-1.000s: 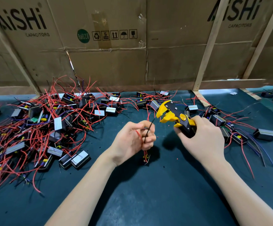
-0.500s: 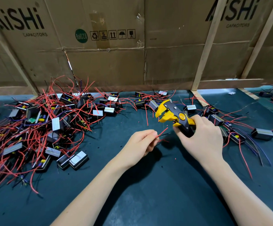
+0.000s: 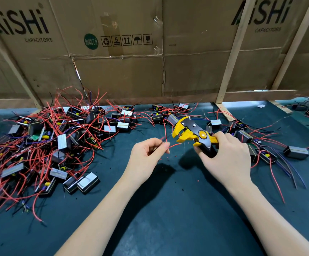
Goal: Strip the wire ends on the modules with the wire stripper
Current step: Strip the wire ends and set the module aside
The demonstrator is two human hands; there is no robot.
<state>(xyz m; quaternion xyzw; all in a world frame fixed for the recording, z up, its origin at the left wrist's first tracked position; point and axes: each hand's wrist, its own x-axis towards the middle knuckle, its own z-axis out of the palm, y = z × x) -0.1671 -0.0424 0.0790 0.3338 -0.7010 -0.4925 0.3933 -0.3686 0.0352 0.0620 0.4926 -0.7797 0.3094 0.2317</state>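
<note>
Head view shows the left hand (image 3: 146, 156) pinching a red wire (image 3: 174, 145) just beside the yellow wire stripper (image 3: 190, 134), gripped in the right hand (image 3: 227, 159) above the counter (image 3: 168, 209). Best to feed only the wire's tip squarely into the open jaws, then squeeze while holding it taut.

Dark green tabletop (image 3: 168, 218) strewn with wired modules

A dense heap of modules (image 3: 39, 145) tangled in red wires covers its left side, a sparser group of modules (image 3: 271, 145) lies on the right, and tiny red insulation scraps (image 3: 198, 180) dot the middle.
</note>
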